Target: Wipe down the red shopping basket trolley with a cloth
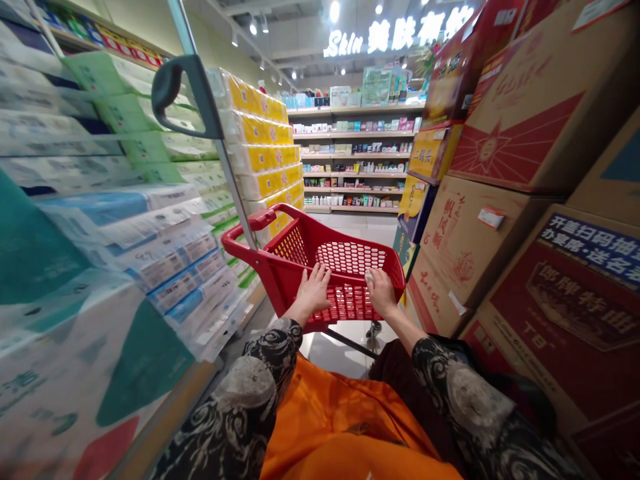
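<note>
**Red shopping cart (300, 230) in the aisle (357, 230)**

The left hand (314, 290) and right hand (383, 291) lie flat on its near edge, between stacked toilet paper packs (255, 133) and cardboard boxes (515, 113), facing shelves (350, 153) of small boxes and bottles.

Toilet paper packs (150, 247) stack up on the left, cardboard boxes (520, 113) on the right, and store shelves (350, 157) stand ahead under a lit sign (395, 32).
</note>
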`<move>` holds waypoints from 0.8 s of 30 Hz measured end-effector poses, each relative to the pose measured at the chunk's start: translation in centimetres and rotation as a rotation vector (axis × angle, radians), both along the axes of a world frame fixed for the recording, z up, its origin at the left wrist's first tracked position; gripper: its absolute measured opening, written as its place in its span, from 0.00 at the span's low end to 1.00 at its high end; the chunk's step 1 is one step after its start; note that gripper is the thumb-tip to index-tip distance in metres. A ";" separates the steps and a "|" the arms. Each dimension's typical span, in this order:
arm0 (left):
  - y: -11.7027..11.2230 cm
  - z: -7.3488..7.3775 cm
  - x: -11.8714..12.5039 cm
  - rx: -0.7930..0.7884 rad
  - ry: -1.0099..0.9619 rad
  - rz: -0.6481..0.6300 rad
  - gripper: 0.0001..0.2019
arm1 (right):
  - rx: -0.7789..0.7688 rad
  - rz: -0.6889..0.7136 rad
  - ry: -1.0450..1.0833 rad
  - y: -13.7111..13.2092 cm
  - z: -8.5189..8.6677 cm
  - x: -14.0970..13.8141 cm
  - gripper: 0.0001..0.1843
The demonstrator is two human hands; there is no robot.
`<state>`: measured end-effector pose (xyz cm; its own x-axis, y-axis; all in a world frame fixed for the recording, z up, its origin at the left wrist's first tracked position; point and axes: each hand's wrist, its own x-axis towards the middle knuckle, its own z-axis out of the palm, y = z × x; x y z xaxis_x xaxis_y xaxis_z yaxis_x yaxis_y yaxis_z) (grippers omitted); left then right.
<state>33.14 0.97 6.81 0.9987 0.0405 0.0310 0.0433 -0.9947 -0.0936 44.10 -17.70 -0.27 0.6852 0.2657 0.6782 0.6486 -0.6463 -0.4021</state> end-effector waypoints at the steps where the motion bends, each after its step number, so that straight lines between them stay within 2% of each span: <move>1: 0.0 0.0 0.0 0.000 0.000 -0.008 0.43 | 0.000 0.024 -0.017 1.0 0.0 -0.3 0.20; 4: 0.6 0.3 -0.3 0.028 -0.032 -0.010 0.40 | 0.003 0.094 -0.056 2.2 -0.3 -0.8 0.20; 6: 1.5 0.5 -0.7 0.067 -0.081 0.068 0.37 | 0.013 0.096 -0.066 1.1 -0.8 -0.7 0.20; 9: 2.8 0.7 -1.3 0.119 -0.124 0.153 0.35 | 0.023 -0.026 -0.061 -2.1 -1.6 0.1 0.20; 12: 3.0 0.6 -1.5 0.132 -0.116 0.140 0.35 | 0.034 -0.160 -0.028 -3.7 -1.6 0.5 0.20; 14: 2.6 0.7 -1.3 0.126 -0.107 0.146 0.36 | 0.031 -0.144 0.002 -2.4 -0.8 0.1 0.20; 18: 1.6 1.0 -1.2 0.121 -0.080 0.132 0.36 | -0.056 0.025 0.021 3.7 1.3 -1.9 0.20; 20: 1.5 1.2 -1.2 0.125 -0.086 0.113 0.35 | -0.103 0.066 0.008 6.0 1.9 -2.7 0.20; 22: 1.7 1.2 -1.4 0.130 -0.108 0.097 0.35 | -0.135 0.079 -0.013 6.5 2.1 -2.8 0.20; 24: 2.2 1.0 -1.6 0.132 -0.147 0.117 0.35 | -0.152 0.062 -0.030 5.1 1.6 -2.4 0.20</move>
